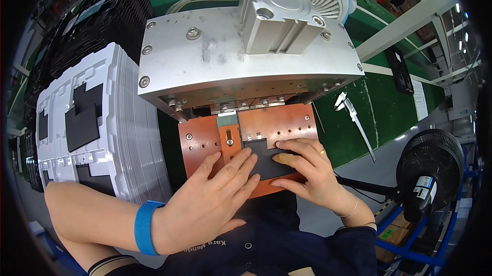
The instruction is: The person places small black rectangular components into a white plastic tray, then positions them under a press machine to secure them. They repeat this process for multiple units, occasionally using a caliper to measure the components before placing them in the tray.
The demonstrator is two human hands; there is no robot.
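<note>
1. Black and matt, the notched flat piece (261,162) lies on the orange fixture plate (282,118), right in front of the person, between the two hands.

2. Neither hand has far to go, as I see it. The left hand (207,201) has its fingertips over the piece's left edge; the right hand (311,172) meets its right side.

3. That left hand is open, fingers long and nearly flat, wrapped around nothing. On the right, the thumb sits low and the bent fingers higher, spread apart; whether they pinch the edge, I can't tell.

4. Lengthwise, the piece seems to run side to side, with a tab rising at its upper left toward the metal press (220,68). Fingers cover both ends, so I wouldn't swear to that axis.

5. Just beyond the tab stand small metal tabs (254,136) on the plate. My judgement is that any small shift turns on this: the piece's far edge against those tabs, with a hand at either side to steer it.
</note>
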